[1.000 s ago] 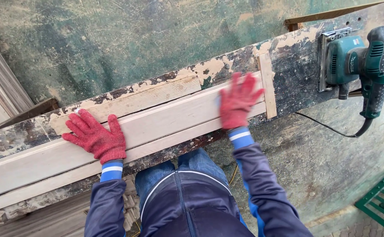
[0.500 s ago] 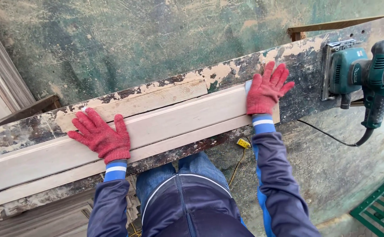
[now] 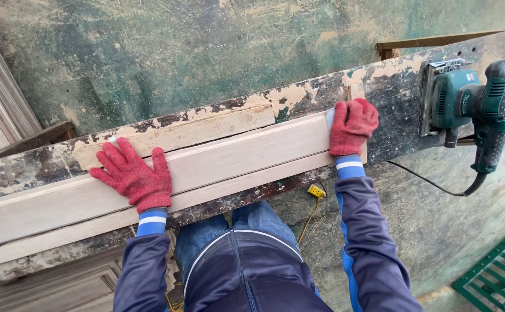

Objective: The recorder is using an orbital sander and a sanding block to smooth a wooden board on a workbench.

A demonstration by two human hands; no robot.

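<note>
Above a dusty green concrete floor, a paint-flaked plank desk (image 3: 391,86) carries one long pale wooden moulding (image 3: 235,156). Two red knit gloves: the left hand (image 3: 132,176) lies flat, fingers spread, on the moulding's smooth face; the right hand (image 3: 352,126) has its grip curled over the moulding's end. One teal electric sander (image 3: 472,101) rests nearby.

My left hand (image 3: 132,176) and right hand (image 3: 352,125) wear red knit cloth gloves, fuzzy and matt. The pale wood moulding (image 3: 229,157) looks smooth, bare, matt. The workbench plank (image 3: 388,86) is rough wood with peeling, flaking paint. The sander (image 3: 469,101) has teal matt plastic, dimpled dark rubbery grip, and metal base plate.
</note>
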